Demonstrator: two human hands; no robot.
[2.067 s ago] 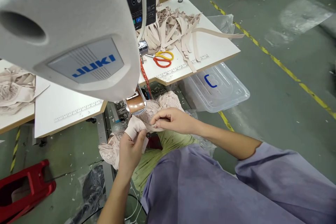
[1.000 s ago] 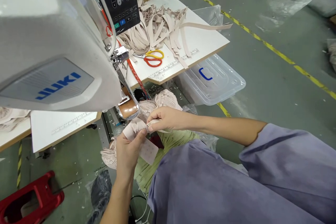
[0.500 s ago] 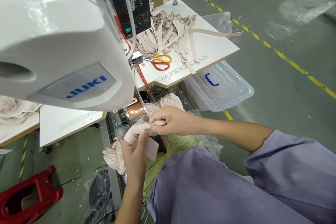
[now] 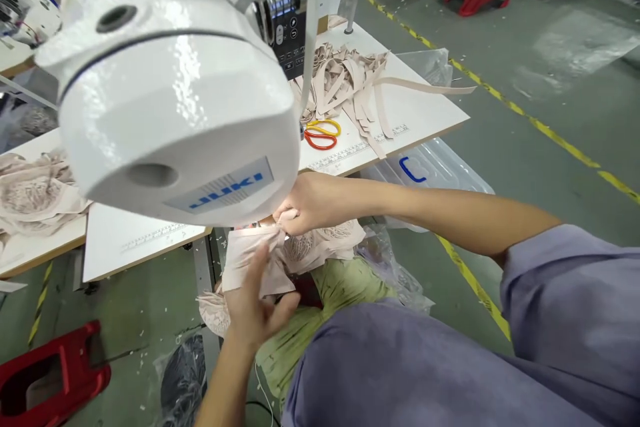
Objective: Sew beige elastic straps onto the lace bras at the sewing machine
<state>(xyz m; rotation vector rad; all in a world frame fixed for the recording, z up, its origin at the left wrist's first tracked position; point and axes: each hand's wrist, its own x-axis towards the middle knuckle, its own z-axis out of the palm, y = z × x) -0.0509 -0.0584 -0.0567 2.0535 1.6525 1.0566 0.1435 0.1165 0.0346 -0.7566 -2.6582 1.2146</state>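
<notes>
Below the head of the white sewing machine (image 4: pixel 200 120), a pale pink garment with lace panels (image 4: pixel 320 243) hangs in front of my lap. My right hand (image 4: pixel 313 203) pinches a narrow folded bit of it close under the machine head. My left hand (image 4: pixel 253 313) is open, index finger and thumb apart, against the plain pink part of the garment (image 4: pixel 245 257). The machine head hides most of the sewing area, and the needle cannot be made out.
Yellow-and-red scissors (image 4: pixel 321 135) and a heap of beige straps (image 4: pixel 345 80) lie on the white table (image 4: pixel 425 103). Under its edge stands a clear plastic box (image 4: pixel 450 167). More lace pieces (image 4: pixel 37 193) are piled at left. A red stool (image 4: pixel 55 373) stands on the floor.
My right hand has moved up, bringing the garment's edge under the machine head. My left hand has let go of the fabric and spread its fingers. The view has shifted.
</notes>
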